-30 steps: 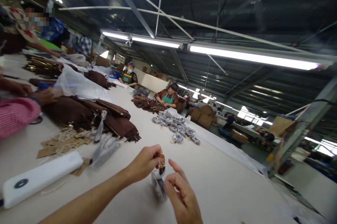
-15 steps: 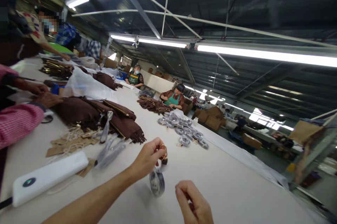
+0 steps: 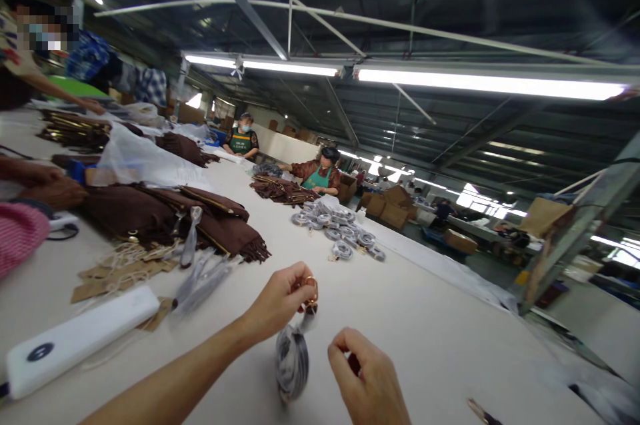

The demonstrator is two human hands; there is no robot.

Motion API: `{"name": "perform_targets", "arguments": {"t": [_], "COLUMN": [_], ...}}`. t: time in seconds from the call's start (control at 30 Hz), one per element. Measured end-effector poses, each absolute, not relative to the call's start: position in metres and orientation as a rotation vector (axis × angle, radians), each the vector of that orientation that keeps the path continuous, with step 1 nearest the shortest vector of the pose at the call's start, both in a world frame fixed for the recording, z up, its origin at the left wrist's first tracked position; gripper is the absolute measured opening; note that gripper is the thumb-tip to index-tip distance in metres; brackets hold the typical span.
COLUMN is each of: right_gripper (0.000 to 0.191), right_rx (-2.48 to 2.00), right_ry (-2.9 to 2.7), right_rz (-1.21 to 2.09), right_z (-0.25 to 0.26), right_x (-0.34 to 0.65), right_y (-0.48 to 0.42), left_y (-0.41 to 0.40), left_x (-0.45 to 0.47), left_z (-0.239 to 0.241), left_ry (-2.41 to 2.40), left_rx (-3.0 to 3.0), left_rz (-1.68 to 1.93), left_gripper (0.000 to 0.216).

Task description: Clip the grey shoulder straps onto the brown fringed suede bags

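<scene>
My left hand (image 3: 280, 302) is closed in a pinch on a gold clasp (image 3: 311, 290), from which a small clear bag with a coiled strap (image 3: 291, 362) hangs above the white table (image 3: 430, 338). Just to the right of the bag, my right hand (image 3: 367, 382) is curled shut, and something dark shows between its fingers that I cannot make out. A heap of several similar bagged coils (image 3: 340, 228) lies further up the table.
Brown fringed bags (image 3: 165, 215) are piled at the left, with clear sleeves (image 3: 203, 278), card tags with string (image 3: 117, 272) and a white power bank (image 3: 75, 338). Another person's pink sleeve (image 3: 17, 235) is at the left edge. Other workers sit along the table.
My right hand drew away from the bag, down and to the right, and closed. The bag now hangs lower from my left hand.
</scene>
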State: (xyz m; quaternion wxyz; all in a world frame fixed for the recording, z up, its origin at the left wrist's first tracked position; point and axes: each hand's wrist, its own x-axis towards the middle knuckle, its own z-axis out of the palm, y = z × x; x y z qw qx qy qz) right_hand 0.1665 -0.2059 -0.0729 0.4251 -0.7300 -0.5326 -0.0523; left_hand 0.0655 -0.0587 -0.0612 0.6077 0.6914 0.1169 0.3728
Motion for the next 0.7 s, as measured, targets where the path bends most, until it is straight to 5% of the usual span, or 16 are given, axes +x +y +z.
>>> {"name": "perform_targets", "arguments": {"t": [0.7], "right_gripper": [0.022], "right_rx": [-1.835], "right_ry": [-1.332], "right_rz": [0.008], "right_z": [-0.063], "right_x": [0.17], "right_y": [-0.212], "left_y": [-0.068], "left_x": [0.068], "left_z": [-0.06], "left_ry": [0.267], "left_rx": [1.634], "left_rz": [0.882], "left_gripper": [0.006]}}
